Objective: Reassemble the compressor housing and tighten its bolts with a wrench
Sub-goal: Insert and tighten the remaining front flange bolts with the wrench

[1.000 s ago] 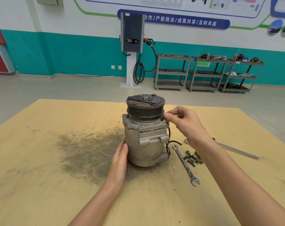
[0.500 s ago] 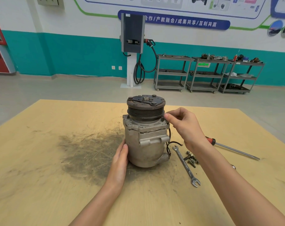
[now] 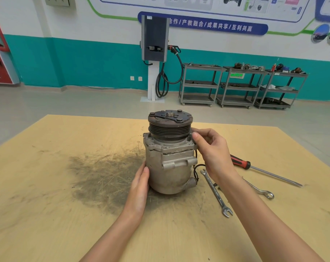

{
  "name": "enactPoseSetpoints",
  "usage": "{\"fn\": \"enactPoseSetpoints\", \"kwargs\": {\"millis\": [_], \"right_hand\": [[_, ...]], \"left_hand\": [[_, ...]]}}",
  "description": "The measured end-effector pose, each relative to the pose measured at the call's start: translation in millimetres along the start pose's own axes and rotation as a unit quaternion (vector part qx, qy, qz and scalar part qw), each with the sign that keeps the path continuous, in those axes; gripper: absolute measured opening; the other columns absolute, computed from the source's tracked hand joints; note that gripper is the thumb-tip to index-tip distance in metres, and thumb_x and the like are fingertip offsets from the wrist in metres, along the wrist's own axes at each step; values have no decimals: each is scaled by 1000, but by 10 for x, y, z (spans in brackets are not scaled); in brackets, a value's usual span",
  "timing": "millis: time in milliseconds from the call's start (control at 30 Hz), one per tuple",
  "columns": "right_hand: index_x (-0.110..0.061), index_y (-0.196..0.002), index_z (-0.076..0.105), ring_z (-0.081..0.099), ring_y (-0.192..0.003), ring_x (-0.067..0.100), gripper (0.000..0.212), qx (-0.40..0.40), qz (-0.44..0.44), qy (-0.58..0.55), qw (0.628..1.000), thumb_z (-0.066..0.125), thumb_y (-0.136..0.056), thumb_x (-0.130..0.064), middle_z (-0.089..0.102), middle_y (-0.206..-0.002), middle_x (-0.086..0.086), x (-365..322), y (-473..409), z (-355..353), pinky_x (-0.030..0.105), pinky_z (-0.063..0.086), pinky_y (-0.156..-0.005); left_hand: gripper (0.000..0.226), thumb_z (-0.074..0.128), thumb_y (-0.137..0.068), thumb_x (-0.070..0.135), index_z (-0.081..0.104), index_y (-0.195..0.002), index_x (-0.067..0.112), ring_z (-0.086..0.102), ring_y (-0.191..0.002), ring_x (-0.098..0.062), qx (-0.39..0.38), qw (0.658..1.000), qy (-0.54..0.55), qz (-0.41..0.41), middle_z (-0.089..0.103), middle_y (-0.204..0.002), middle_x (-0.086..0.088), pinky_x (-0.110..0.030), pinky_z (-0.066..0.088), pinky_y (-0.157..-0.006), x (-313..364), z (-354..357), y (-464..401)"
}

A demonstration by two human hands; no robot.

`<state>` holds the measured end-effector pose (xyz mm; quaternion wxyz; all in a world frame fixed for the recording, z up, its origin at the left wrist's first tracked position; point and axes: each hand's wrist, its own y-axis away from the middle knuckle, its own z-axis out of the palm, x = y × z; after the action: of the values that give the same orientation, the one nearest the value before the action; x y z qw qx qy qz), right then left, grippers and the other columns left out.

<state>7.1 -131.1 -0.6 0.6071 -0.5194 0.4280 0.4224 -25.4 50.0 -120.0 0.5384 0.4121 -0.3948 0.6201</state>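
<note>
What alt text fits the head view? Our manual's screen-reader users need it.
A compressor stands upright on a stained wooden table; the left hand steadies its side while the right hand pinches something small at its flange. Two wrenches and a screwdriver lie to the right.

Right hand (image 3: 213,150) slightly lower at the compressor (image 3: 170,157) flange; screwdriver (image 3: 262,170) handle and second wrench (image 3: 260,190) newly uncovered
</note>
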Motion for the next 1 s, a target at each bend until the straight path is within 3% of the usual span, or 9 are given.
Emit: {"fn": "enactPoseSetpoints", "kwargs": {"millis": [133,367,500,600,733,833,1000], "right_hand": [[-11,-105,68,65,-106,25,16,-16,-2,-15,1000,54,-97,-8,71,-107,10,15,22,-19,36,51,-93],[-10,-93,61,68,-89,12,5,13,-11,18,1000,64,-91,-6,72,-94,4,-9,-44,19,26,55,-80],[-13,-104,66,66,-103,19,13,-23,-8,33,999,56,-96,-11,72,-104,6,15,-22,-43,31,53,-90],[-14,-102,68,66,-103,20,19,-30,2,12,999,50,-99,-10,73,-103,5,14,-10,-52,33,53,-92],[-9,-94,62,67,-94,17,2,-6,-4,15,1000,62,-93,-8,72,-101,8,6,-40,-21,27,55,-83],[-9,-95,60,67,-91,14,5,2,-12,25,1000,64,-91,-9,71,-99,8,23,-49,-11,24,54,-77],[-12,-106,67,66,-106,22,17,-36,-10,4,999,51,-99,-12,72,-107,7,55,-7,-65,36,52,-93]], "left_hand": [[76,51,-85,57,43,-152,23,41,-142,-6,-1,1000,-2,-1,49,-152,12,-42,27,-124,11,5,-1],[86,55,-79,67,43,-152,24,41,-143,-7,-7,1000,1,8,49,-152,12,-42,27,-124,19,2,9],[94,57,-73,71,43,-152,24,41,-143,-6,-5,1000,7,12,49,-152,12,-43,27,-124,13,1,11],[94,58,-73,72,43,-152,24,42,-142,-6,-4,1000,12,11,50,-152,12,-43,27,-124,12,4,9],[93,60,-72,70,45,-151,23,44,-141,-6,-1,1000,25,11,51,-150,12,-42,28,-123,15,10,11],[94,60,-72,70,44,-152,24,43,-141,-6,-3,1000,27,10,51,-151,12,-42,28,-123,11,7,14],[95,60,-71,71,43,-152,24,43,-141,-6,-5,1000,28,9,50,-151,12,-42,28,-123,21,9,11]]}}
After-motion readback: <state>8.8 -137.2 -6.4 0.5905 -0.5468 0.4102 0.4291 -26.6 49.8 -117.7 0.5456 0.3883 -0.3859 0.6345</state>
